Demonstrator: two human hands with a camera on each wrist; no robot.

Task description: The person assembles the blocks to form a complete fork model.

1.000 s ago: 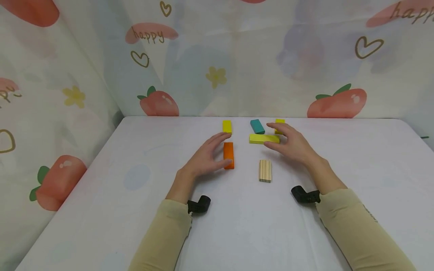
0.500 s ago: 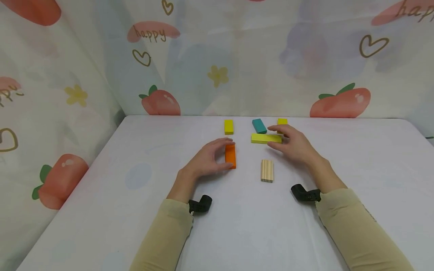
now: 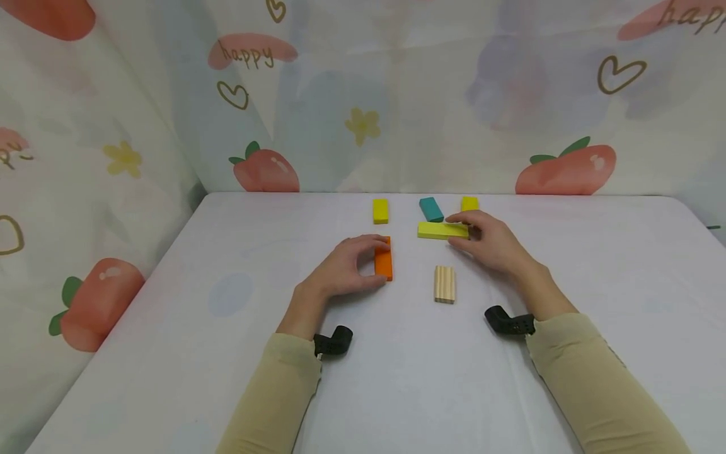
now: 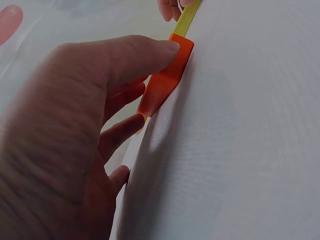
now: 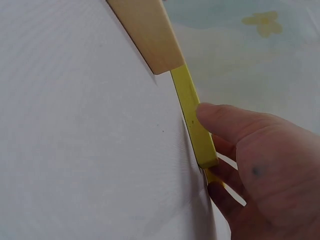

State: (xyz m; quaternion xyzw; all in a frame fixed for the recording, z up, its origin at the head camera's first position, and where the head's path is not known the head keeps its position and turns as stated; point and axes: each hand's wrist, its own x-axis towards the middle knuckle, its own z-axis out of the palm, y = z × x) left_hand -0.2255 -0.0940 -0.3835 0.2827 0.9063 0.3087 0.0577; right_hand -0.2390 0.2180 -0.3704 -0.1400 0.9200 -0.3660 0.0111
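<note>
An orange block point(image 3: 383, 261) lies lengthwise on the white table, and my left hand point(image 3: 345, 268) pinches it, thumb at the near end and fingers at the far end. In the left wrist view my thumb rests on the orange block point(image 4: 170, 70), with the fingers partly hidden behind it. To the right, a yellow-green block point(image 3: 437, 231) lies crosswise. My right hand point(image 3: 492, 243) pinches its right part between thumb and fingers. The right wrist view has the thumb against the yellow-green block's point(image 5: 192, 115) near face and fingers behind.
Behind stand a yellow block point(image 3: 380, 211), a teal block point(image 3: 432, 209) and another yellow block point(image 3: 469, 203), partly covered by my right hand. Nearer me lies a group of plain wooden blocks point(image 3: 445, 284). A patterned cloth wall point(image 3: 397, 157) closes off the table's far edge.
My left fingers have drawn back from the far yellow block and closed onto the orange block. My right thumb and fingers have come closer around the yellow-green block. The blocks stay in place.
</note>
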